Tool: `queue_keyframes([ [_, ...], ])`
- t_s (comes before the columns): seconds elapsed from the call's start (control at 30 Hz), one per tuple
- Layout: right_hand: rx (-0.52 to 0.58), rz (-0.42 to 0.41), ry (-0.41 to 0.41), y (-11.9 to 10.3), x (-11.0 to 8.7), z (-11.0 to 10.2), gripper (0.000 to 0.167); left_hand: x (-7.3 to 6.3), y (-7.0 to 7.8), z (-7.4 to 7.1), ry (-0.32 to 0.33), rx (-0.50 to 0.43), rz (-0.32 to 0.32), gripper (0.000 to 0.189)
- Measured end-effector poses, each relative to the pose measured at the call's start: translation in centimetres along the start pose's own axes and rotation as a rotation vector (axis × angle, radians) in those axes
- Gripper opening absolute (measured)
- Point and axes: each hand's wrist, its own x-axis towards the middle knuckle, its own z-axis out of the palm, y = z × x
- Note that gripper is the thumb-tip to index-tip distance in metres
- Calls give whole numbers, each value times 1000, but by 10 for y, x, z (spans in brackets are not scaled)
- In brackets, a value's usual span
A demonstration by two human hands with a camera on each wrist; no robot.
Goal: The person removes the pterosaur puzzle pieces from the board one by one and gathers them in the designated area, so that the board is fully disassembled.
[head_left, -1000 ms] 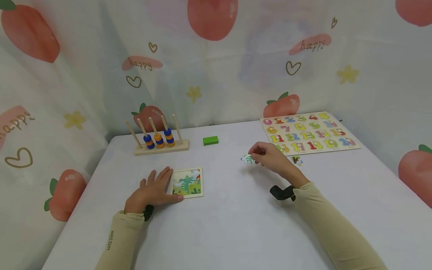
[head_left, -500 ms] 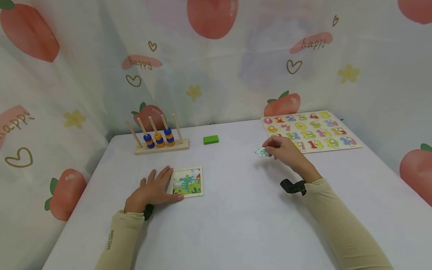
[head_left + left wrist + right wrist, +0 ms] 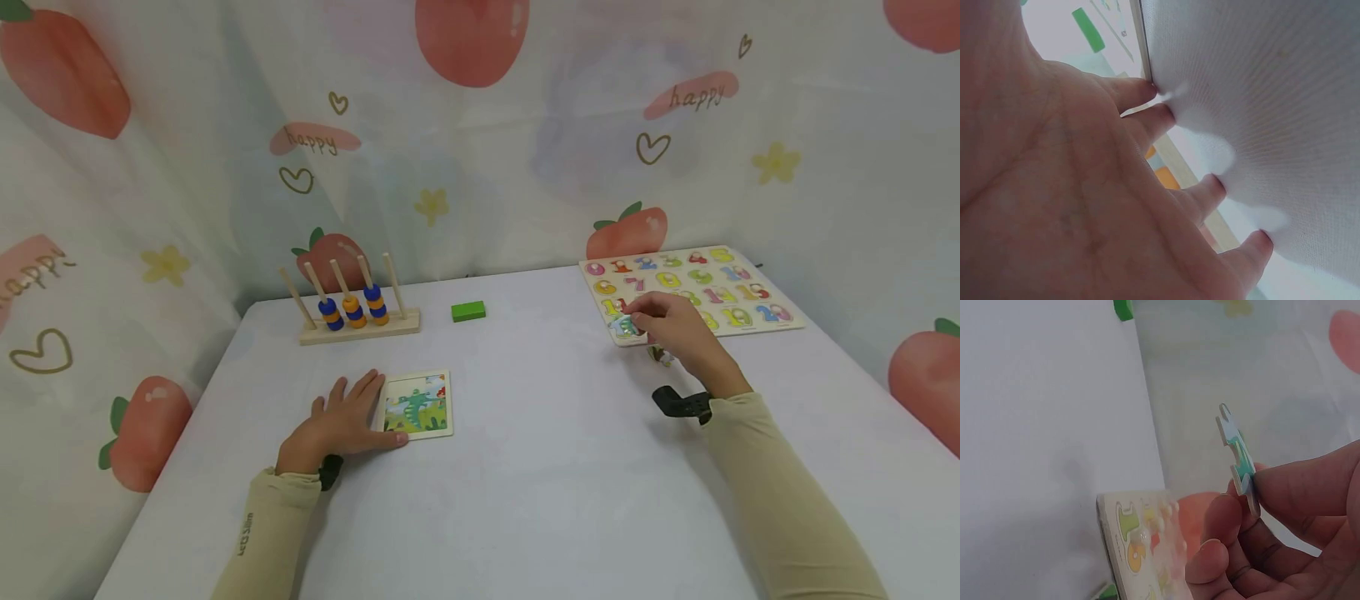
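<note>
My left hand [image 3: 337, 429] lies with spread fingers at the left side of a square dinosaur jigsaw puzzle [image 3: 416, 404], thumb along its near edge. In the left wrist view its fingertips [image 3: 1213, 184] touch the white tabletop, beside the puzzle's thin edge. My right hand [image 3: 686, 337] pinches a jigsaw piece [image 3: 623, 327] between thumb and fingers, over the near left corner of a number board [image 3: 750, 332]. The right wrist view shows this white, blue and green piece [image 3: 1242, 459] held edge-on. Below the hand, a loose brownish piece [image 3: 662, 357] lies on the table, partly hidden.
A wooden peg stand [image 3: 360, 332] with blue and orange rings on three pegs stands at the back left. A green block [image 3: 468, 312] lies at the middle back. A patterned curtain [image 3: 525, 167] hangs behind and around the table [image 3: 517, 500].
My right hand has moved right and slightly away with the jigsaw piece, from bare tabletop to over the number board's corner. The left hand and the puzzle have stayed still.
</note>
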Motion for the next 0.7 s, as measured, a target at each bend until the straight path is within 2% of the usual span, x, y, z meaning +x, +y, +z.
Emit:
queue_keyframes([
  [0.2, 10, 2, 45, 11, -1, -15, 34, 0, -2, 0, -7, -8, 0, 120],
  [0.43, -37, 68, 102, 25, -4, -31, 37, 0, -2, -1, -8, -17, 0, 120],
  [0.7, -65, 131, 128, 39, -9, -42, 41, 2, -4, 1, -5, -7, -3, 120],
])
